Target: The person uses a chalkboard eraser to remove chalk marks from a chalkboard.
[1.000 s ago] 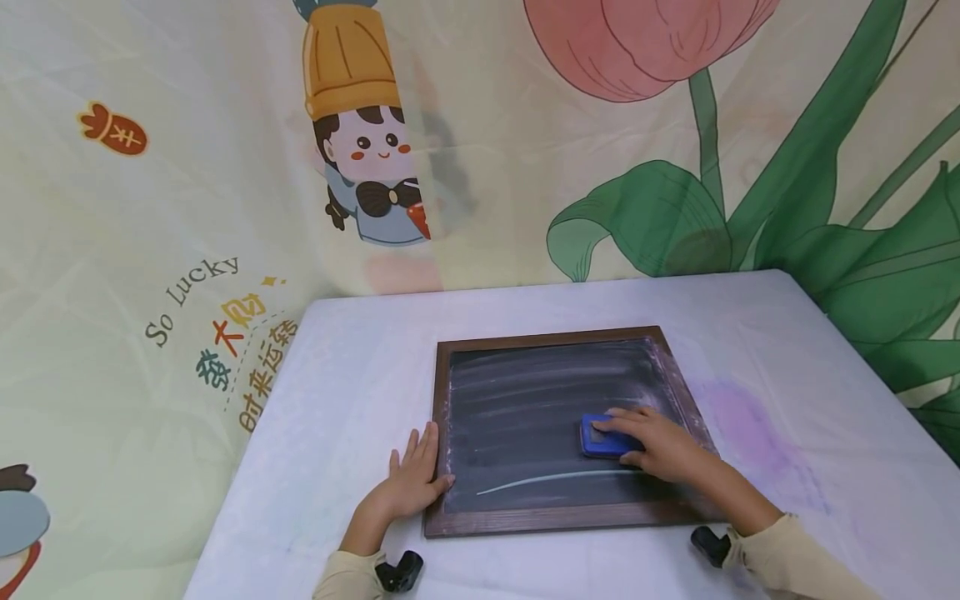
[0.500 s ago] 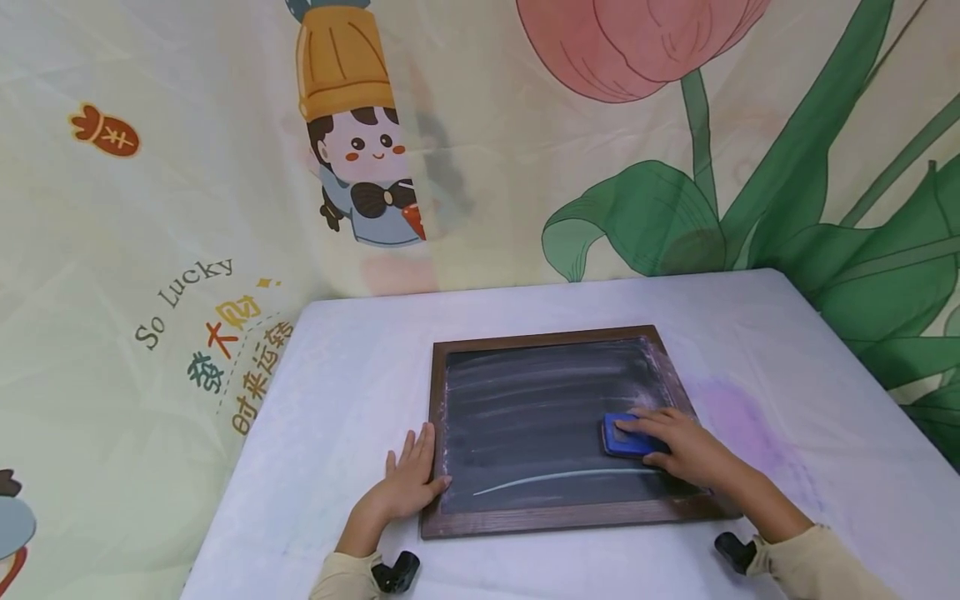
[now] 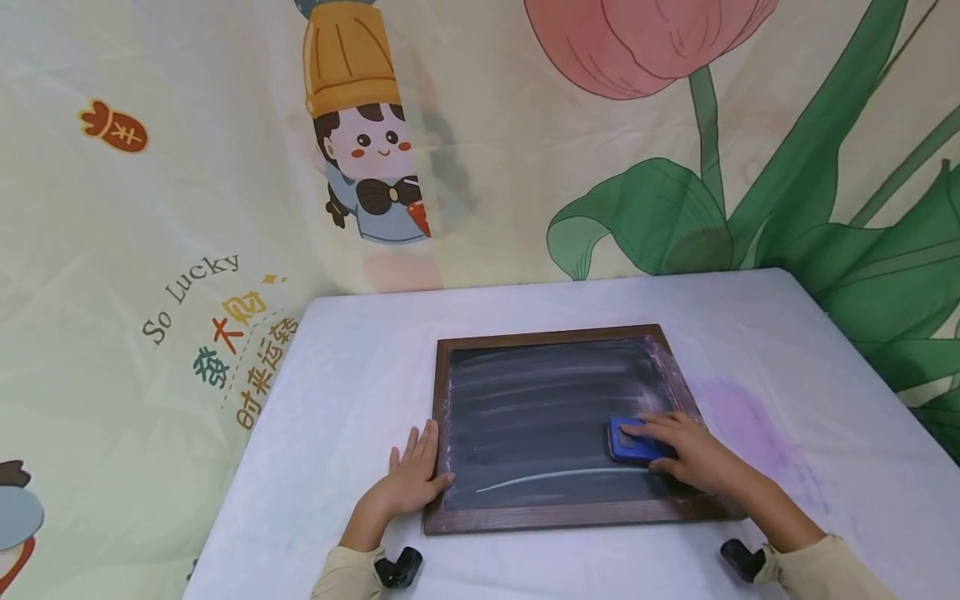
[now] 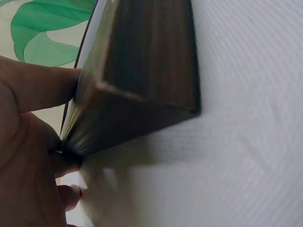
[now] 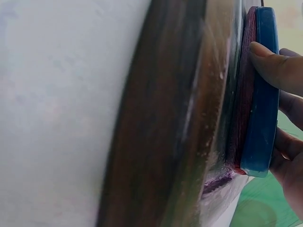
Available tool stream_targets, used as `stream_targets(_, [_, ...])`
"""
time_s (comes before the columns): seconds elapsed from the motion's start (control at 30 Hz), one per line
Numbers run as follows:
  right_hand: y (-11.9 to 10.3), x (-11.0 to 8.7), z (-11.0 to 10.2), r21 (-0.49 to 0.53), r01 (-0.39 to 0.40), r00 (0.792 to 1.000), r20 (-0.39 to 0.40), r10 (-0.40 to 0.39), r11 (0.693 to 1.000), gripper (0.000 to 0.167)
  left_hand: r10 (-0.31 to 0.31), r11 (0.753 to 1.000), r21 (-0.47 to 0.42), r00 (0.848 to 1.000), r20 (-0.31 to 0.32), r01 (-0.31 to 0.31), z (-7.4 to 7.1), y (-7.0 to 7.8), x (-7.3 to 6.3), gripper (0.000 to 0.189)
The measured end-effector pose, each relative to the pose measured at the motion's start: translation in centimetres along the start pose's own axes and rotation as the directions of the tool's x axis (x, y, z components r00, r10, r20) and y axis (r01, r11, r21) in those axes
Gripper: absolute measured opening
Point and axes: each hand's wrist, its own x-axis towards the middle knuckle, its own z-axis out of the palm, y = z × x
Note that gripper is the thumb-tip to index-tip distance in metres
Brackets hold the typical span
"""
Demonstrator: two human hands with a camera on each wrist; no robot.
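Note:
A wood-framed blackboard (image 3: 525,433) lies on the white-covered table, grey smears over its dark face. Low across it runs one pale curved chalk line (image 3: 555,474). My right hand (image 3: 693,454) grips a blue blackboard eraser (image 3: 624,450) on the right part of the board, just above the line's right end. In the right wrist view the eraser (image 5: 261,113) shows a reddish felt side facing the board, with the thumb along its edge. My left hand (image 3: 408,485) rests at the frame's left side, fingers extended and thumb over the wooden frame (image 4: 147,52).
The tablecloth (image 3: 360,358) spreads around the board, with a purple stain (image 3: 750,425) to its right. A printed curtain (image 3: 487,167) with a flower and a cartoon figure hangs behind the table. Each wrist bears a small black device.
My right hand has slid the eraser to the right across the board, mostly in the first half second. The left hand stays at the frame, and the chalk line looks the same.

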Motion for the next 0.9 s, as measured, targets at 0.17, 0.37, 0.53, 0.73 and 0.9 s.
stream_targets(0.17, [-0.2,-0.8,0.0,-0.002,0.002,1.0,0.0,-0.002,1.0,0.057,0.001,1.0,0.002,1.0,-0.001,-0.001,-0.1,0.0,0.1,0.082])
stream_targets(0.37, [-0.3,-1.6,0.2,0.001,-0.001,1.0,0.02,0.001,1.0,0.058,-0.009,1.0,0.002,1.0,0.003,0.009,-0.1,0.1,0.0,0.082])
stream_targets(0.53, [-0.4,-2.0,0.3,0.019,-0.008,1.0,0.024,0.008,1.0,0.058,-0.013,1.0,0.001,1.0,0.0,0.013,-0.1,0.2,0.0,0.082])
stream_targets(0.73, [-0.5,-2.4,0.4,0.009,0.026,1.0,0.003,-0.026,1.0,0.059,-0.014,1.0,0.001,1.0,-0.005,0.014,-0.1,0.1,-0.1,0.082])
stream_targets(0.9, [-0.6,-2.4,0.4,0.004,0.034,0.999,-0.003,-0.034,0.999,0.059,0.002,1.0,-0.01,1.0,0.002,-0.002,-0.1,0.0,-0.1,0.081])
